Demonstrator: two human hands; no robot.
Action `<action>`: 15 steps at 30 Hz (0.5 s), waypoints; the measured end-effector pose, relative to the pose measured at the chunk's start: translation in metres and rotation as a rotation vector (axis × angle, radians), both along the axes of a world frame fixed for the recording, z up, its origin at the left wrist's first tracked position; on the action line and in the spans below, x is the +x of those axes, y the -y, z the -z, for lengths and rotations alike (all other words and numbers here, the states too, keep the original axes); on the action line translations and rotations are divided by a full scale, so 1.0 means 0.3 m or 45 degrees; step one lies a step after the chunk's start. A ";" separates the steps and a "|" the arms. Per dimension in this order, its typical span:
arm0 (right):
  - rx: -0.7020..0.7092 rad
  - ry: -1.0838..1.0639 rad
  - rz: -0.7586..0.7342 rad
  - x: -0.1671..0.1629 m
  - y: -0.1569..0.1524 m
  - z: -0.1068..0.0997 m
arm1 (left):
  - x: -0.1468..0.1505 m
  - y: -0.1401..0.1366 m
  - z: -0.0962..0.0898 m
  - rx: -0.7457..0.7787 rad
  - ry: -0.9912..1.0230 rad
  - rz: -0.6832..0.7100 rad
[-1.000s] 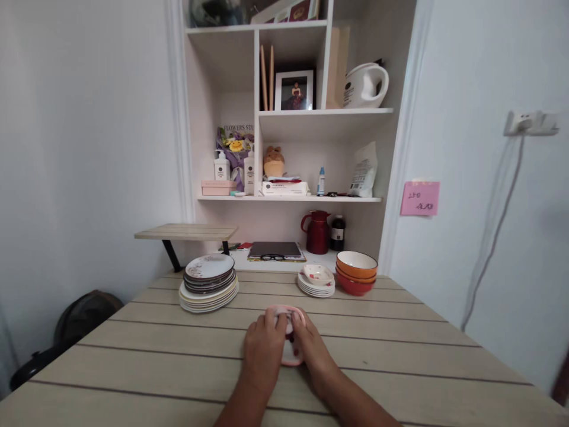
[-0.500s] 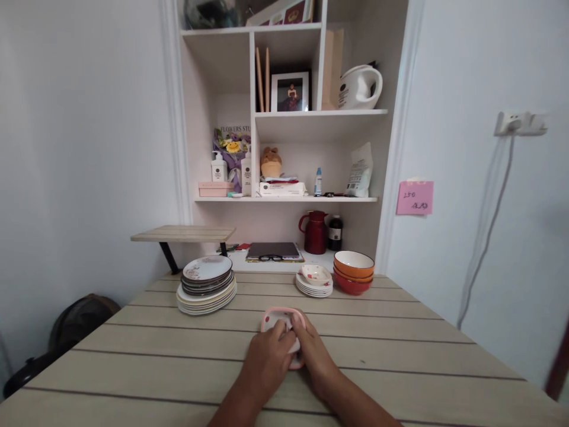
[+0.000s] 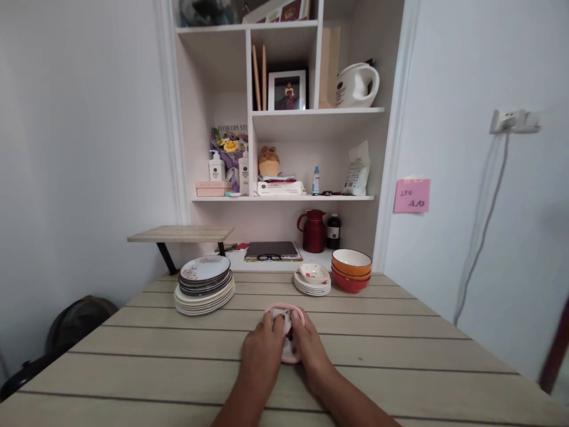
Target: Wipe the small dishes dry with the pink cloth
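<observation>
A small square dish with a pink rim and dark red spots inside is tilted up between my hands, above the wooden table. My right hand grips its right side, thumb over the rim. My left hand lies over the left part of the dish, fingers bent and pressing a crumpled white cloth against the inside. Part of the dish's left edge is hidden by that hand.
A stack of plates stands at the back left of the table. Farther right are small white dishes and orange and red bowls. Behind lie a laptop, glasses and a red jug.
My left hand and the white cloth have shifted up and left inside the dish, showing more of its spotted lower surface. My right hand keeps hold of the dish.
</observation>
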State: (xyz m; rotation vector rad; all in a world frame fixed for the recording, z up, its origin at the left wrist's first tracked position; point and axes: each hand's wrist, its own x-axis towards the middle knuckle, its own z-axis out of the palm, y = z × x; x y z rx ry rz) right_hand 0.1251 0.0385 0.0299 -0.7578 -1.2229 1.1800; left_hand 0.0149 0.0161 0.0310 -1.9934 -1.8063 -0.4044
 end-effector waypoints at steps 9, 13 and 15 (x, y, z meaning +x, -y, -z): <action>-0.196 0.033 -0.181 0.019 0.025 -0.009 | -0.028 0.016 0.016 -0.014 0.066 0.499; -0.185 -0.030 -0.242 0.023 0.027 -0.015 | -0.036 0.004 0.019 0.147 0.002 0.456; -0.127 0.007 -0.200 0.021 0.020 -0.015 | -0.039 -0.001 0.014 0.236 -0.012 0.306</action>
